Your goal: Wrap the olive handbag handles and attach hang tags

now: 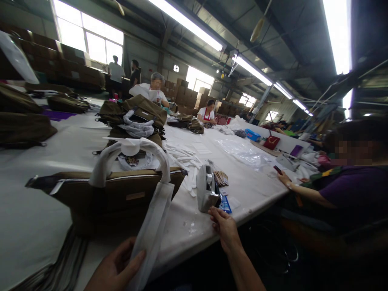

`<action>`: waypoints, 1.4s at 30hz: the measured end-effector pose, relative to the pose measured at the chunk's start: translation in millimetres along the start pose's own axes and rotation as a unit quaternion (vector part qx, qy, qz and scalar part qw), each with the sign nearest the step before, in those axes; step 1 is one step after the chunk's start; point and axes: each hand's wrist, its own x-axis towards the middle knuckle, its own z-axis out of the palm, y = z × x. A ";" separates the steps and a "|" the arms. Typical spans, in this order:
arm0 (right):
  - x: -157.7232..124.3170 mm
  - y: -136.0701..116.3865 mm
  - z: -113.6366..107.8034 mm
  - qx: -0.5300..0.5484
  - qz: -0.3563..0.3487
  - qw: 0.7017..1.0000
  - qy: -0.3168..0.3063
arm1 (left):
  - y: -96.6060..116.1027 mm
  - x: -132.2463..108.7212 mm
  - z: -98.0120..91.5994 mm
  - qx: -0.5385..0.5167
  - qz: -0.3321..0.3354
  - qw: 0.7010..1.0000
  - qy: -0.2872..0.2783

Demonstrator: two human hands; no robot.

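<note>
An olive-brown handbag point(121, 202) stands upright in front of me, its zip edge up and its handle point(162, 155) wrapped in white. From the handle's right side a long white wrapping strip point(154, 218) slants down to my left hand point(118, 264), which grips its lower end between thumb and fingers. My right hand point(224, 226) is pinched at the front edge of a grey tape dispenser point(206, 190), where the tape comes off; the tape itself is hardly visible. A blue packet point(224, 204) and a bunch of brown tags point(221, 178) lie beside the dispenser.
More olive bags point(136, 113) are piled behind, with loose white strips point(182, 155) near them. Clear plastic sheets point(242, 151) lie farther along the white table point(194, 238). A co-worker in a purple sleeve point(342, 190) sits at right, holding a phone point(277, 169). Other people work across the table.
</note>
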 end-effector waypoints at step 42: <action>-121.6 18.1 80.1 -0.038 -0.077 0.930 -0.358 | 9.8 -11.9 21.6 -0.150 -0.004 0.989 0.014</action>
